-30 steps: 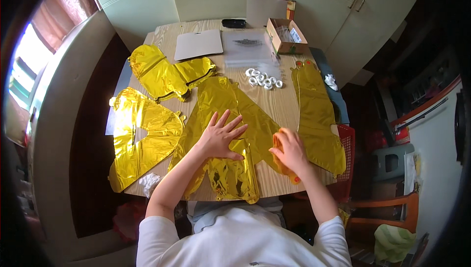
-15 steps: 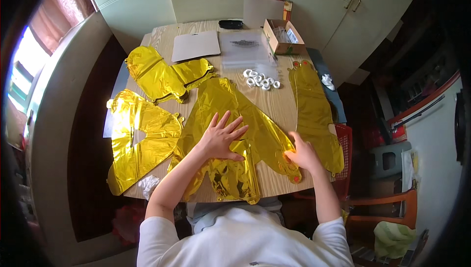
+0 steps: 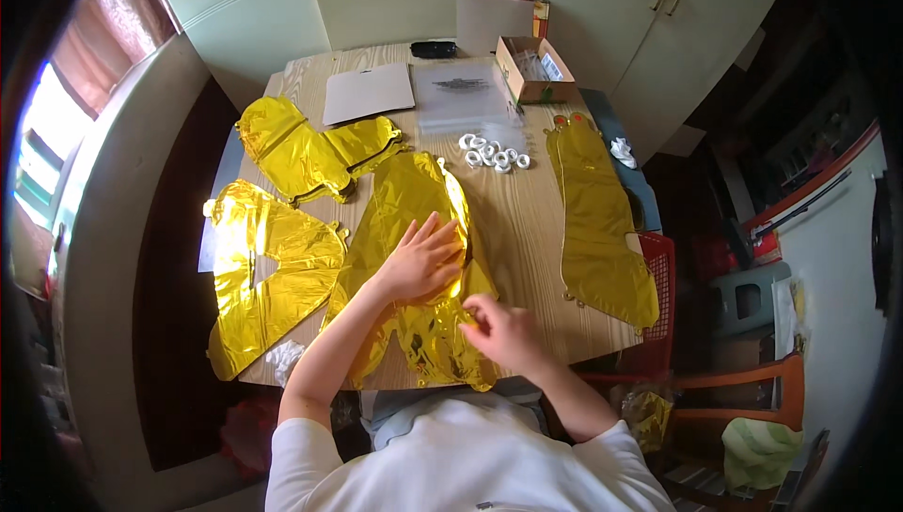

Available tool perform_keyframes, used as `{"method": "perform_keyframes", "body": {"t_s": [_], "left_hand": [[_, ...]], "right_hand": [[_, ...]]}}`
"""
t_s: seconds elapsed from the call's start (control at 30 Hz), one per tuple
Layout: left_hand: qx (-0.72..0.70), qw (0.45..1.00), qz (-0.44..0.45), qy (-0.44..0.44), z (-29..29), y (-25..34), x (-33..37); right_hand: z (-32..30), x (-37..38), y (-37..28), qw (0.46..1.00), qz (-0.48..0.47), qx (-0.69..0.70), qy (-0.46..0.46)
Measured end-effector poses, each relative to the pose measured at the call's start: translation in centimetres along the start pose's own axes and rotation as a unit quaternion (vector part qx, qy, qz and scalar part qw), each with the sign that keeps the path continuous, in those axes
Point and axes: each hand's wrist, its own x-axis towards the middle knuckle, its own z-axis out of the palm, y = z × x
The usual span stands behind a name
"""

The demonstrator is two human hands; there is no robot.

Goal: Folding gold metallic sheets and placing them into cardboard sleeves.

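Gold foil piece (image 3: 400, 197) lies mid-bench (image 3: 527, 249), right in front of the person, long axis running from the near edge toward the far side. Left hand (image 3: 419, 263) is flat on top of it, fingers a bit spread, gripping nothing. Right hand (image 3: 504, 331) is nearer the foil's right edge; foil lies leftward from its fingers. Those are curled, thumb close to index; I can't tell from here if they pinch foil. White rings (image 3: 496, 153) sit beyond.
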Motion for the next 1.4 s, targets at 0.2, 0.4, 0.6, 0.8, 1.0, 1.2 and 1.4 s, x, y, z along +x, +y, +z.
{"method": "perform_keyframes", "body": {"t_s": [0.2, 0.4, 0.6, 0.8, 1.0, 1.2, 1.4], "left_hand": [[-0.274, 0.949, -0.117, 0.099, -0.7, 0.5, 1.4], [-0.187, 0.975, -0.06, 0.107, -0.2, -0.2, 2.0], [-0.196, 0.971, -0.058, 0.121, 0.0, -0.1, 1.7], [-0.168, 0.979, -0.062, 0.098, -0.5, 0.1, 1.8], [-0.194, 0.973, -0.043, 0.122, -0.3, 0.1, 1.9], [-0.185, 0.974, -0.055, 0.115, -0.2, 0.0, 1.8], [-0.18, 0.976, -0.063, 0.108, -0.4, 0.2, 1.9]], "right_hand": [[4.8, 0.9, 0.2, 0.999, 0.013, -0.027, -0.04], [6.0, 1.3, 0.4, 0.998, -0.022, 0.043, -0.049], [2.6, 1.7, 4.1, 0.988, -0.132, -0.033, 0.068], [-0.1, 1.2, 9.7, 0.975, -0.192, -0.115, -0.004], [0.4, 0.5, 10.7, 0.975, -0.194, -0.108, -0.017], [0.5, 0.2, 10.9, 0.974, -0.201, -0.103, 0.003], [0.4, -0.1, 10.7, 0.971, -0.213, -0.11, 0.002]]}}
